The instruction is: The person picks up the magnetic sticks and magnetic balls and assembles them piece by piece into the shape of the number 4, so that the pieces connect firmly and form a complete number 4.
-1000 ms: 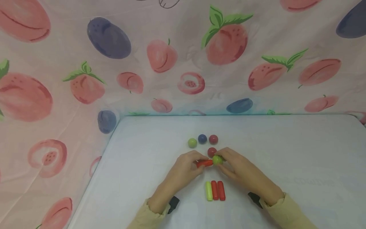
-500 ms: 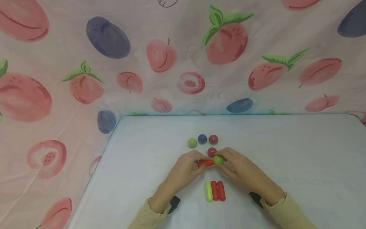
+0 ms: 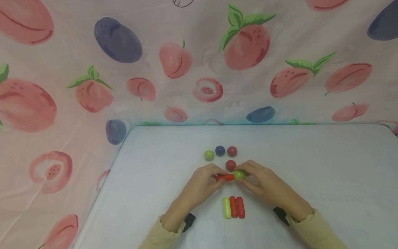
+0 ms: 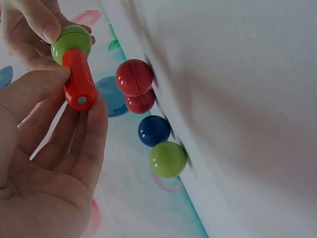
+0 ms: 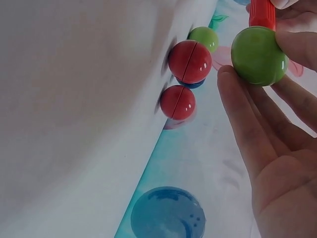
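Between thumb and fingers, my left hand point(image 3: 203, 180) pinches a red rod point(image 4: 78, 82), which has a small grey metal disc in its near end. My right hand point(image 3: 264, 178) pinches a glossy green ball point(image 5: 259, 55) by its sides. The rod's far end meets the ball, as both wrist views show. Just beyond the ball lies a red ball point(image 3: 230, 165) on the white table. Farther back sit a second red ball point(image 3: 232, 151), a blue ball point(image 3: 220, 150) and a yellow-green ball point(image 3: 209, 155).
Nearer the person, a yellow-green rod point(image 3: 227, 207) and two red rods point(image 3: 237, 207) lie side by side on the white table point(image 3: 149, 162). A fruit-patterned cloth point(image 3: 199, 62) rises along the table's back and left edges.
Both hands have shifted slightly to the right, the rod and green ball moving with them, end to end. The loose balls and the rods on the table stay put.
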